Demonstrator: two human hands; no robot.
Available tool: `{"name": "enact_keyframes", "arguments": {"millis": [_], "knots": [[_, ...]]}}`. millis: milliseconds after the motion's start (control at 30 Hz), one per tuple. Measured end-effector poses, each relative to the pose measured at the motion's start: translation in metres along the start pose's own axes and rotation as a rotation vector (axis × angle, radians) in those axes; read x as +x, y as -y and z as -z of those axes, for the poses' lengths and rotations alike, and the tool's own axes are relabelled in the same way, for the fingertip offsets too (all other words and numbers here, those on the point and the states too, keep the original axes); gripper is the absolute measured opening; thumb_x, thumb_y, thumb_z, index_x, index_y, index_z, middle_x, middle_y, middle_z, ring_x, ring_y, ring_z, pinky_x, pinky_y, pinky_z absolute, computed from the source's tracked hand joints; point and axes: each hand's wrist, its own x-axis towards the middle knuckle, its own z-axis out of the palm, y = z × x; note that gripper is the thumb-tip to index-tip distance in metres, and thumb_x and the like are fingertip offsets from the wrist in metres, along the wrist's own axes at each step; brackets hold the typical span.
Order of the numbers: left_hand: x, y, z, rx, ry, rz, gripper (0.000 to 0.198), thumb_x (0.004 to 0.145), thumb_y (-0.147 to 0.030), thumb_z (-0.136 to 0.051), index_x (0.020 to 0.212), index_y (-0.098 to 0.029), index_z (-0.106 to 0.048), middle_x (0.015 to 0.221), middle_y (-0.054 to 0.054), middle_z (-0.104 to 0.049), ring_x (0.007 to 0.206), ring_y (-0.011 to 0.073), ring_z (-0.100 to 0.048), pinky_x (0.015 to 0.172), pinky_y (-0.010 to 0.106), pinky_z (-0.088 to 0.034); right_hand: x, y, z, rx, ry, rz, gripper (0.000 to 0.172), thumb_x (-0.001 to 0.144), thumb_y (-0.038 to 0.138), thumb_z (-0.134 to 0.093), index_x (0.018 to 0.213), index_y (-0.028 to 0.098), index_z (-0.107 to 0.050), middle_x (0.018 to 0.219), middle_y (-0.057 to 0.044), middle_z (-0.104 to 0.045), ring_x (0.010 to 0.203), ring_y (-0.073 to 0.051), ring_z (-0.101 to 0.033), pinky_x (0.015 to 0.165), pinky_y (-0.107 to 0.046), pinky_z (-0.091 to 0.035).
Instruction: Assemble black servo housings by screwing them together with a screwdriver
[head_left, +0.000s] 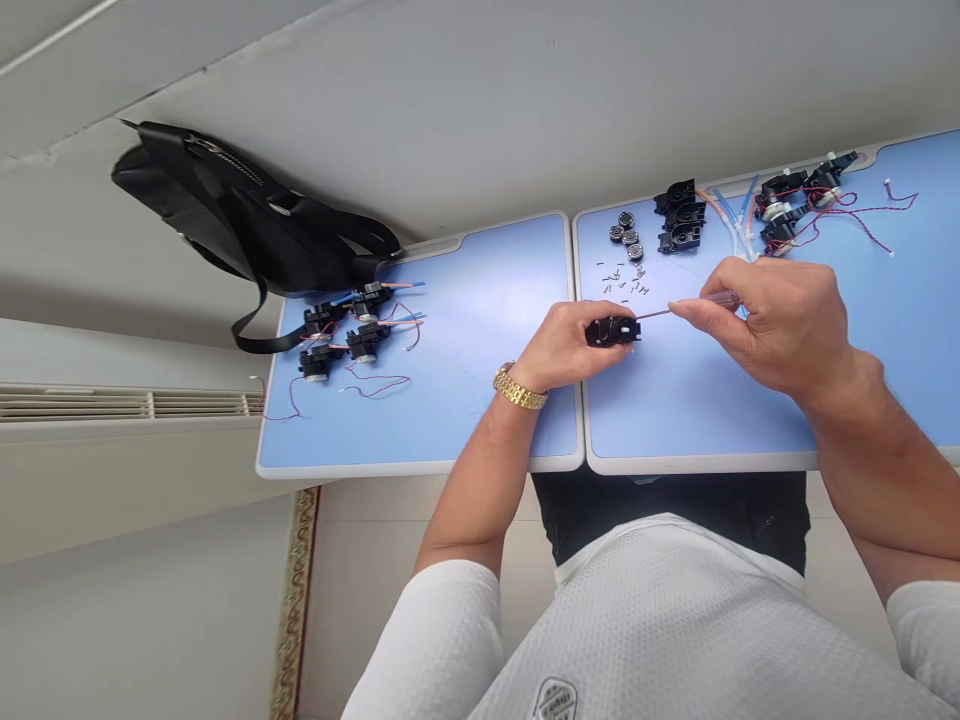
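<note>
My left hand (564,343), with a gold watch on the wrist, is closed around a small black plastic part (613,330) resting on the blue table (675,410). My right hand (772,315) pinches a thin screwdriver (679,309) with a clear handle; its tip points left and touches the black part. Just beyond the part lie several tiny screws (624,280) scattered on the table.
Three round metal pieces (627,235) and black housings (679,215) sit at the far edge. Assembled units with red wires and tubes (799,200) lie at far right. More wired black units (352,335) lie on the left blue table. A black bag (247,225) rests against the wall.
</note>
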Motion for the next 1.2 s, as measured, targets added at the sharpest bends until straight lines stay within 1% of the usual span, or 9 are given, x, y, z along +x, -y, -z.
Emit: {"name": "enact_keyframes", "arguments": {"millis": [100,233,333,500,733,833,967,1100,1200], "knots": [[0.000,0.001,0.000,-0.001,-0.001,0.010,0.031,0.086,-0.031,-0.083,0.116,-0.023,-0.089,0.110,0.004,-0.091,0.096,0.0212,-0.085,0.093,0.035,-0.069,0.001,-0.001,0.000,0.004,0.016,0.001,0.061,0.114,0.078,-0.053,0.085,0.028,-0.072,0.061,-0.001,-0.069,0.058,-0.023,-0.066,0.060,-0.038,-0.040],[0.001,0.002,0.001,-0.003,-0.011,0.008,0.031,0.086,-0.030,-0.084,0.116,-0.022,-0.089,0.111,0.005,-0.091,0.096,0.0215,-0.085,0.092,0.034,-0.069,0.003,0.008,0.004,0.142,0.054,0.019,0.030,0.116,0.052,-0.058,0.113,0.027,-0.074,0.091,-0.003,-0.085,0.084,-0.028,-0.084,0.076,-0.041,-0.058],[0.000,0.002,0.002,-0.018,-0.020,-0.001,0.031,0.087,-0.030,-0.085,0.116,-0.022,-0.089,0.111,0.005,-0.091,0.097,0.0219,-0.085,0.092,0.035,-0.069,0.003,0.014,0.006,0.217,0.079,0.007,0.016,0.112,0.039,-0.059,0.120,0.032,-0.072,0.103,-0.001,-0.086,0.097,-0.028,-0.087,0.083,-0.043,-0.064],[0.000,0.001,0.002,-0.031,-0.018,-0.004,0.029,0.086,-0.031,-0.085,0.114,-0.022,-0.089,0.109,0.005,-0.091,0.094,0.0209,-0.084,0.089,0.034,-0.068,0.002,0.011,0.004,0.156,0.069,-0.010,0.020,0.113,0.045,-0.061,0.110,0.032,-0.076,0.096,-0.002,-0.086,0.091,-0.029,-0.085,0.078,-0.042,-0.061],[0.000,0.000,0.001,-0.031,-0.016,0.010,0.030,0.085,-0.031,-0.083,0.114,-0.023,-0.089,0.109,0.005,-0.091,0.093,0.0202,-0.084,0.089,0.033,-0.069,0.002,0.000,0.006,-0.001,0.062,0.050,0.060,0.118,0.074,-0.047,0.088,0.028,-0.071,0.059,0.000,-0.064,0.053,-0.023,-0.060,0.059,-0.040,-0.041],[0.001,0.002,0.001,-0.028,-0.016,0.005,0.031,0.085,-0.031,-0.084,0.114,-0.022,-0.089,0.109,0.005,-0.091,0.094,0.0203,-0.084,0.089,0.033,-0.068,0.003,0.003,0.008,0.033,0.083,0.075,0.051,0.121,0.065,-0.047,0.098,0.026,-0.073,0.067,0.000,-0.072,0.059,-0.023,-0.067,0.064,-0.041,-0.045],[0.001,0.003,0.001,-0.027,-0.021,-0.009,0.031,0.086,-0.031,-0.085,0.116,-0.021,-0.089,0.109,0.005,-0.091,0.095,0.0206,-0.084,0.090,0.033,-0.068,0.002,0.007,0.005,0.115,0.086,0.067,0.025,0.117,0.047,-0.055,0.118,0.029,-0.073,0.097,-0.002,-0.087,0.087,-0.027,-0.084,0.074,-0.042,-0.058],[0.001,0.004,0.001,-0.035,-0.017,-0.014,0.031,0.087,-0.031,-0.085,0.116,-0.021,-0.090,0.110,0.005,-0.091,0.096,0.0206,-0.085,0.091,0.032,-0.068,0.001,0.009,0.001,0.139,0.008,0.091,0.017,0.114,0.040,-0.060,0.108,0.030,-0.073,0.090,0.000,-0.085,0.081,-0.027,-0.083,0.072,-0.042,-0.059],[0.001,0.004,0.001,-0.035,-0.012,-0.020,0.031,0.086,-0.030,-0.084,0.115,-0.021,-0.090,0.108,0.005,-0.091,0.094,0.0199,-0.085,0.089,0.031,-0.068,0.000,0.006,0.000,0.058,-0.016,0.081,0.028,0.114,0.047,-0.061,0.096,0.029,-0.072,0.077,0.001,-0.080,0.067,-0.024,-0.076,0.065,-0.039,-0.052]]}}
